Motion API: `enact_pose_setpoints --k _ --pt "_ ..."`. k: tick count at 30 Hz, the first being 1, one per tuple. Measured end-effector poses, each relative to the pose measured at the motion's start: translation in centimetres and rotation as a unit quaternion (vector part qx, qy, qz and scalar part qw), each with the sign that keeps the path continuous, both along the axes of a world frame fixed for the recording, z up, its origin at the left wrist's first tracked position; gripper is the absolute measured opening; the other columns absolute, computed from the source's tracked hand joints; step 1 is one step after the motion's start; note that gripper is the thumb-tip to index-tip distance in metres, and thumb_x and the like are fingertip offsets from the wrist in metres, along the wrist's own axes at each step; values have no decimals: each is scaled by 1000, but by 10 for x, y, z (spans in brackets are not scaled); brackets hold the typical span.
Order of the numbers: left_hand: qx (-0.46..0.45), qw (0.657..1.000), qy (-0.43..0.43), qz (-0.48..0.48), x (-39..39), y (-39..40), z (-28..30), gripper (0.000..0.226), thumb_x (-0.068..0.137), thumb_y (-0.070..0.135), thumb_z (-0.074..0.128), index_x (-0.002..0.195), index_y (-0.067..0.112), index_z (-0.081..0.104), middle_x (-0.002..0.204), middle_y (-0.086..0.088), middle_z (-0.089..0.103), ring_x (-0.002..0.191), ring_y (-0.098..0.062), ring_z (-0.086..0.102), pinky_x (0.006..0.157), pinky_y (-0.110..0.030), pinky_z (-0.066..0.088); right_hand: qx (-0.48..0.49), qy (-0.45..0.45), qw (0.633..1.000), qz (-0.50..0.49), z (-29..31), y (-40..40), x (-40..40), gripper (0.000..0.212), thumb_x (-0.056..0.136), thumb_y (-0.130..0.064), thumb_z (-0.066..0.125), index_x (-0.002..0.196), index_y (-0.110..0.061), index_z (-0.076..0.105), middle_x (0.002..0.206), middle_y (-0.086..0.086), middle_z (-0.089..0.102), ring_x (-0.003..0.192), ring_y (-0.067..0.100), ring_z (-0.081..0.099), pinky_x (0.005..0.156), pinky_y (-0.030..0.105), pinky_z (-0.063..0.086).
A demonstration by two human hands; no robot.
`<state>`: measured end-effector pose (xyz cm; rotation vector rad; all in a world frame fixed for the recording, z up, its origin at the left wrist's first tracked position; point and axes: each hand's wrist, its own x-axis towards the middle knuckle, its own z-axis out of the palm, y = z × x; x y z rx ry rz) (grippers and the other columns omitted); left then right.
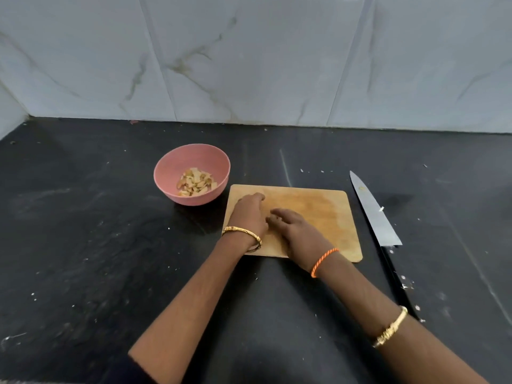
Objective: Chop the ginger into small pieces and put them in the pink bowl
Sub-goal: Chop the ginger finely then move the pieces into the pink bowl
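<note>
Here both hands lie on the rectangular wooden cutting board [318, 214]: left hand [249, 214] with a relaxed grip, right hand [293, 228] loosely curled, holding nothing visible. Chopped ginger pieces [195, 182] fill the round pink bowl [171, 173] just left; a long steel knife [374, 212] lies right on the black desk [83, 231].

Black countertop [83, 245], marble-tile wall [249, 51] at 12 o'clock. Wooden cutting board [327, 214] just right of centre. Both hands on its left part: left hand [250, 210] palm down, fingers pointing toward 12; right hand [293, 228] beside it, fingers curled toward 10; what they hold, if anything, is hidden. Pink bowl [191, 174] at 10 o'clock of the board, just beside its corner, with chopped ginger pieces [195, 182] inside. Knife [374, 214] lies on the counter at 3 o'clock of the board, blade tip toward 12, handle toward 5. Gold bangle on each forearm, orange thread on right wrist.
</note>
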<state>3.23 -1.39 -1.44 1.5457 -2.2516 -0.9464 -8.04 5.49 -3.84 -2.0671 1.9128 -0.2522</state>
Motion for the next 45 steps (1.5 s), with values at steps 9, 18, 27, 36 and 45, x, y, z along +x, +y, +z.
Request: enact_pose_setpoints --k 9,18,27,36,45 --pt "-12 1000 -14 5 1 10 3 53 82 -5 53 133 9 45 136 -9 47 124 -23 46 107 -29 35 1 80 996 -48 22 -16 6 27 93 -4 49 113 -8 66 112 14 60 102 29 58 88 31 48" --pt "-26 999 -5 21 4 12 -2 27 93 9 43 113 10 62 114 -12 64 105 -26 58 88 -31 44 28 126 981 -144 44 -41 35 28 98 -7 40 117 -2 59 115 17 62 107 31 60 87 34 49" --pt "-19 1000 -3 -5 4 7 -4 38 84 -4 52 119 11 60 127 -7 53 118 -23 50 102 -30 40 79 20 973 -218 51 -43 22 20 93 -2 50 109 3 60 114 21 61 104 33 58 79 33 47" --pt "7 1000 14 -2 1 6 -11 33 86 -2 54 113 14 63 131 -4 42 127 -21 33 108 -32 32 130 -29 965 -227 48 -54 14 34 85 -16 69 111 4 62 104 16 66 91 27 63 80 31 52" --pt "-26 999 -14 -18 -3 0 -15 29 86 6 56 110 22 62 129 -3 42 125 -23 31 104 -37 32 66 -15 968 -241 30 -48 15 27 81 -26 72 94 -4 63 89 12 63 79 23 54 69 31 48"
